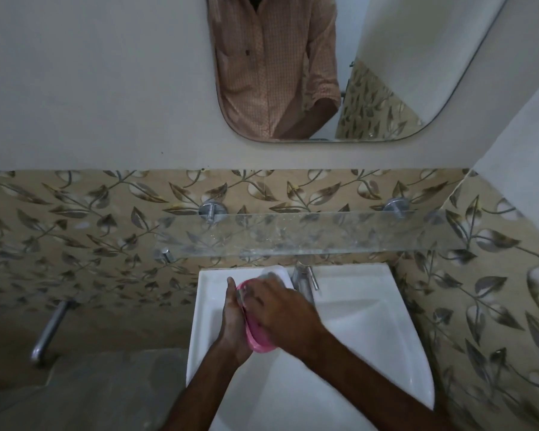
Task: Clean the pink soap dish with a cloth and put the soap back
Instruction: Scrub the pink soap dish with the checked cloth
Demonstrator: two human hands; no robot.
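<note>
White sink (371,353) beneath pink soap dish (259,337)

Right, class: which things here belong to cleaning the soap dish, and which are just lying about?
In the job: pink soap dish, held by the left hand; right hand pressing what looks like a grey cloth into it; white lump on the sink's rim, perhaps the soap.
Just there: tap; glass shelf; mirror; wall pipe.
</note>
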